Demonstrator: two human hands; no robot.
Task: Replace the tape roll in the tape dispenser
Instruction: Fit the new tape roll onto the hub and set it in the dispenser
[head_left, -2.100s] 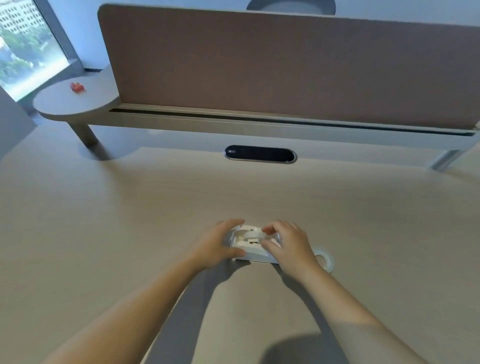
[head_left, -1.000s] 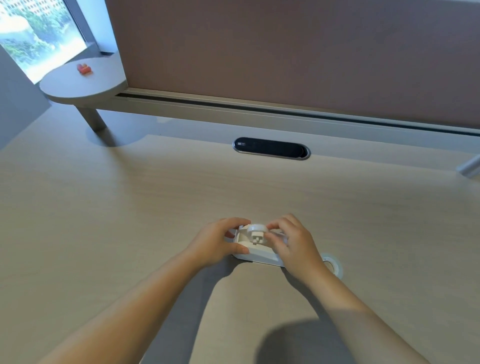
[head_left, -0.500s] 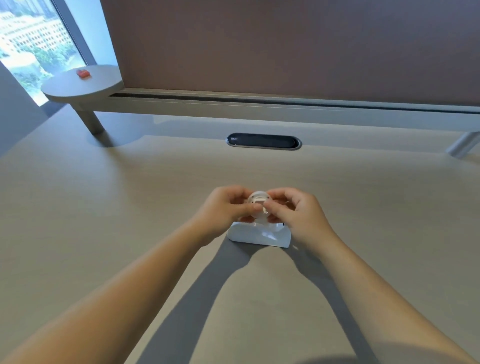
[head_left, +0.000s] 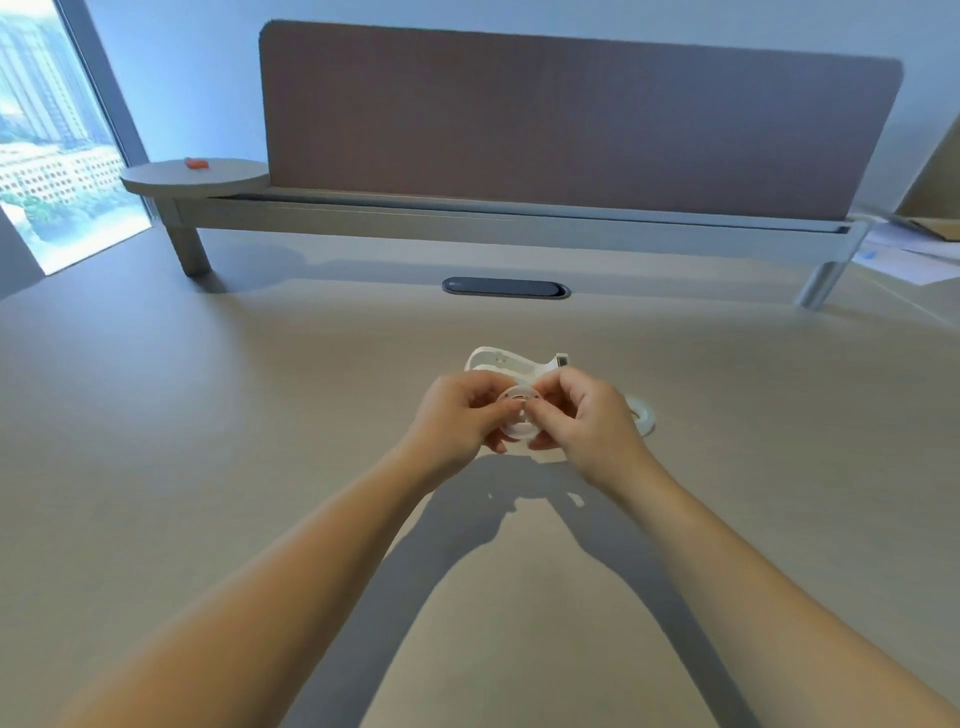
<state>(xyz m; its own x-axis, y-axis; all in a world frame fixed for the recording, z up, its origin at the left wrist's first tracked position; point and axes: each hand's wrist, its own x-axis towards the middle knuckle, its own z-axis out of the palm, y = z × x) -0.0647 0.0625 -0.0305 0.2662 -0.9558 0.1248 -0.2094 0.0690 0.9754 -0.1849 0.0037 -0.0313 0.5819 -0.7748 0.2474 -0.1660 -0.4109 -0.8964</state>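
A white tape dispenser (head_left: 511, 362) sits on the beige desk (head_left: 260, 441) just beyond my hands, its well open at the top. Above the desk, in front of the dispenser, both hands pinch a small whitish, near-clear ring with a hub inside, the old tape roll (head_left: 518, 420). My left hand (head_left: 462, 415) grips its left rim and my right hand (head_left: 587, 415) grips its right rim. A second clear tape roll (head_left: 643, 413) lies flat on the desk just right of my right hand, partly hidden by it.
A brown divider panel (head_left: 571, 119) on a grey rail closes the far side. A dark cable slot (head_left: 506, 287) lies in the desk behind the dispenser. A small red object (head_left: 197, 163) rests on a round shelf at far left. Papers (head_left: 914, 249) lie at far right.
The ring with its hub has come up out of the dispenser and is now held between both hands, nearer me. The dispenser stays on the desk. The camera has tilted up.
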